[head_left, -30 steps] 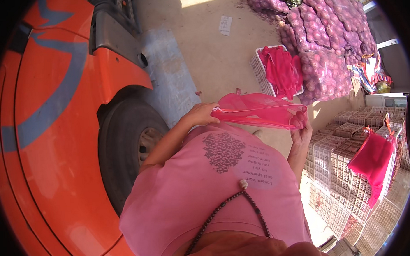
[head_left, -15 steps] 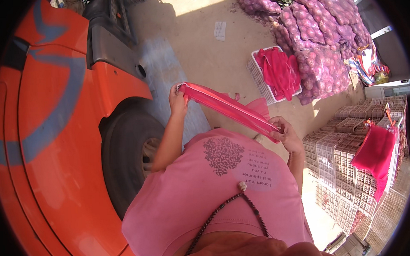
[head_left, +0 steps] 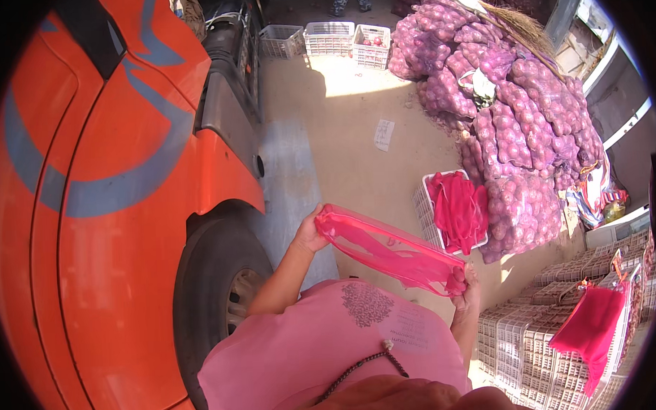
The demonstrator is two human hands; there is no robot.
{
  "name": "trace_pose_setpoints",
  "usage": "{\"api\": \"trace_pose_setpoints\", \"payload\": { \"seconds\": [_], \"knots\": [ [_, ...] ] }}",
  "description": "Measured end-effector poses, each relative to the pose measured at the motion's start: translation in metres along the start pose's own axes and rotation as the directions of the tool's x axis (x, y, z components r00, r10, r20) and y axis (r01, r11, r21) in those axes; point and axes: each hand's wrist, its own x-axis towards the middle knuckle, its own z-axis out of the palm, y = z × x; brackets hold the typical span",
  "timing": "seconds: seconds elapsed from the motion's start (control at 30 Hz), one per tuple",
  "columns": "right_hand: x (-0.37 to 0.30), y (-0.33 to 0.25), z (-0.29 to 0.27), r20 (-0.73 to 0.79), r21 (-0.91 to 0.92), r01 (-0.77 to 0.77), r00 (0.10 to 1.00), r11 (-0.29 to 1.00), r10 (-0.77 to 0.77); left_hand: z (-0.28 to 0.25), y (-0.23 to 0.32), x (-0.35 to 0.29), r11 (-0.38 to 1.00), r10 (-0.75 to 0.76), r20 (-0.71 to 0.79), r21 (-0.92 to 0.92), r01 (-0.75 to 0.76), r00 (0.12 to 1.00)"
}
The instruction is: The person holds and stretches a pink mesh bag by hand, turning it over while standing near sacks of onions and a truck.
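Both the left hand [head_left: 311, 231] and the right hand [head_left: 470, 294] have their fingers closed on one pink mesh bag [head_left: 387, 250], one hand at each end. The left fingers pinch its upper-left corner; the right fingertips show through the thin mesh at the other end, though whether they sit inside the bag or behind it I cannot tell. The bag hangs stretched in the air before the person's body, slanting down toward the right, its long edge drawn taut and the see-through cloth sagging below it.

Close behind the hands is the person's pink shirt [head_left: 304, 343], with a dark heart-shaped print, and a string of dark beads [head_left: 352, 372] lies over it. Just beyond the right end of the bag stands a white plastic crate [head_left: 424, 220] piled with crumpled pinkish-red mesh [head_left: 460, 211]. Beside that crate, mesh sacks of purple onions [head_left: 523, 205] lie heaped, a straw broom [head_left: 528, 28] across their top.

To the left, an orange truck [head_left: 128, 262] shows its tyre [head_left: 208, 303], near the left forearm. A bluish strip [head_left: 291, 174] and a white paper [head_left: 384, 135] lie on the ground. Stacked crates [head_left: 528, 350] fill the lower right, a bright pink cloth [head_left: 591, 333] draped over them.
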Motion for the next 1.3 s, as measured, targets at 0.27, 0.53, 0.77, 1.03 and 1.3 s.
{"api": "trace_pose_setpoints", "payload": {
  "seconds": [0.27,0.53,0.77,1.03,1.3],
  "knots": [
    [-0.007,0.0,0.025,0.082,-0.058,-0.123,0.988,0.991,0.128,-0.01,0.015,0.005,0.172,0.549,-0.098,0.985,0.003,0.83],
    [-0.007,0.02,0.018,0.03,-0.827,-0.131,0.961,0.547,0.275,-0.028,0.003,0.007,0.866,0.431,-0.495,0.462,-0.191,0.755],
    [-0.001,0.036,-0.014,-0.006,-0.978,0.086,0.898,0.189,-0.439,-0.009,0.001,0.003,0.882,0.066,-0.336,0.46,0.102,0.939],
    [0.0,0.024,-0.026,-0.358,0.015,0.211,0.914,0.977,-0.192,0.003,-0.011,0.002,0.439,-0.172,-0.251,0.846,0.302,0.953],
    [-0.006,0.017,-0.061,-0.003,0.25,-0.067,0.998,0.966,0.07,0.016,-0.025,0.004,-0.274,0.082,-0.197,0.938,0.212,0.977]
  ]
}}
